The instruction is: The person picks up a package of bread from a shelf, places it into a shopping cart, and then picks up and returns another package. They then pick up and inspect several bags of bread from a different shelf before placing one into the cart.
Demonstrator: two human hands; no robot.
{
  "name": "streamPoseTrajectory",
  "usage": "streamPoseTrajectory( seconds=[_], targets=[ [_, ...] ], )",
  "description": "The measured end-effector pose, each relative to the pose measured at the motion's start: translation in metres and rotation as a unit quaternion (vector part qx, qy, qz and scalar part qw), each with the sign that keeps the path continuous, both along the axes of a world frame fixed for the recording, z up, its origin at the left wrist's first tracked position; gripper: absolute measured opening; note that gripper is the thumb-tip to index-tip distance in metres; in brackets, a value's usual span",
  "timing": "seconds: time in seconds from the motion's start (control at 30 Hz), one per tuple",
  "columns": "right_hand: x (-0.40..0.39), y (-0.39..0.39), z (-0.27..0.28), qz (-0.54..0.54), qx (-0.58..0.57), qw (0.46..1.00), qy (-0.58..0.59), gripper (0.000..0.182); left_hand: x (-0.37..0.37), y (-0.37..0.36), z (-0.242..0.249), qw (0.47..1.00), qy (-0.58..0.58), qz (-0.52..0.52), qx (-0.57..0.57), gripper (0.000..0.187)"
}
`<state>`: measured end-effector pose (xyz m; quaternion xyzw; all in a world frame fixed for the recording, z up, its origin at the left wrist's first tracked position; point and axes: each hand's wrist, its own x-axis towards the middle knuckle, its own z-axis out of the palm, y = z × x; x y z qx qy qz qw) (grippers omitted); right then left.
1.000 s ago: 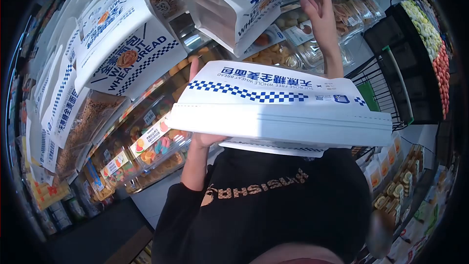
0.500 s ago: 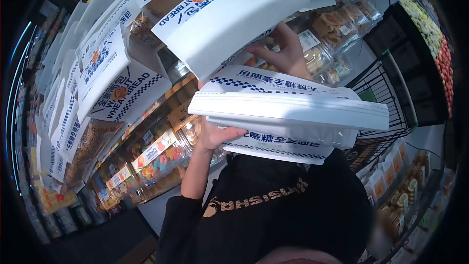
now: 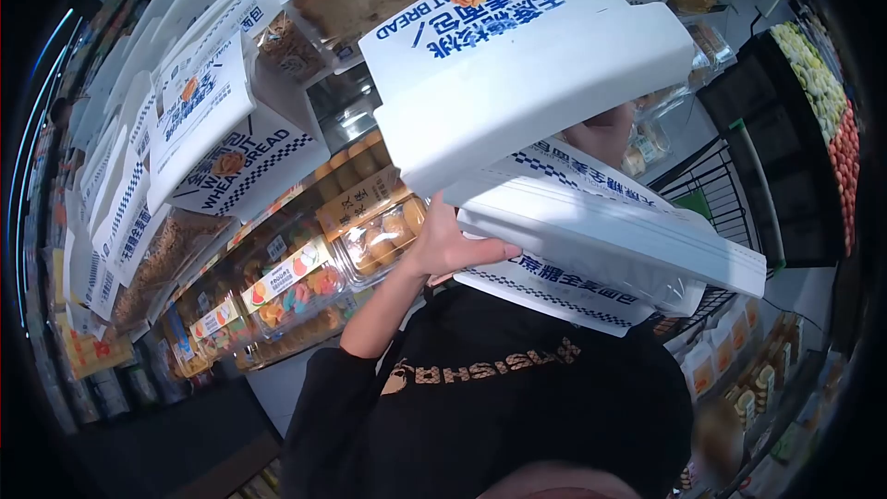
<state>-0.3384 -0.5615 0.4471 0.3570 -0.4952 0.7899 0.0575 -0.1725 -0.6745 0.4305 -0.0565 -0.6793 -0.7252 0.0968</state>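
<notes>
Bread bag point(image 3: 591, 222), near side, clasped at left end in left hand point(image 3: 453, 245) grip. Walnut bag point(image 3: 527, 65) on far side; right hand point(image 3: 605, 134) partly hidden at its underside, grip state indeterminable.

One left hand point(image 3: 451, 245) and one right hand point(image 3: 605, 134) are working near one shopping cart point(image 3: 759, 187), as one walnut-bread bag point(image 3: 527, 83) is overlapping at least one other bag point(image 3: 614, 229).

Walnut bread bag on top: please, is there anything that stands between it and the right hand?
Nothing visible stands between the walnut bread bag and the right hand, at its lower edge, though the bag hides some fingers. The lower bread bag, in the left hand, sits below.
</notes>
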Motion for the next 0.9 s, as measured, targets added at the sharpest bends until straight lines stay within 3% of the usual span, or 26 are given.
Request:
streamPoseTrajectory(
  seconds=[0.03,0.13,0.2,0.23,0.63,0.7,0.77,0.8,0.9],
  targets=[
    [-0.007,0.003,0.002,0.009,-0.008,1.000,-0.016,0.039,-0.010,0.000,0.008,1.000,0.004,-0.006,-0.007,0.089],
    [-0.037,0.006,-0.003,0.004,-0.009,1.000,0.000,0.047,-0.045,0.012,0.026,0.991,0.070,-0.024,0.109,0.126],
    [-0.052,0.001,-0.006,0.033,-0.063,0.997,-0.005,0.055,-0.062,0.008,0.026,0.996,0.057,-0.035,0.065,0.124],
    [-0.067,-0.005,-0.017,-0.022,-0.060,0.997,0.048,0.059,-0.070,0.009,0.029,0.996,0.056,-0.032,0.068,0.124],
    [-0.094,-0.032,-0.024,-0.028,-0.104,0.991,0.085,0.062,-0.085,-0.003,0.030,0.992,0.071,-0.010,0.101,0.121],
    [-0.093,-0.030,-0.030,-0.069,-0.070,0.992,0.081,0.069,-0.079,-0.003,0.028,0.991,0.079,-0.007,0.108,0.121],
    [-0.082,-0.021,-0.025,-0.162,0.034,0.984,0.067,0.076,-0.066,-0.003,0.025,0.992,0.057,-0.003,0.113,0.119],
    [-0.077,-0.015,-0.022,-0.147,0.094,0.983,0.064,0.078,-0.061,-0.003,0.024,0.990,0.078,0.025,0.117,0.119],
    [-0.066,-0.011,-0.021,-0.191,0.097,0.976,0.038,0.083,-0.035,-0.006,0.022,0.988,0.042,0.080,0.128,0.117]
  ],
)
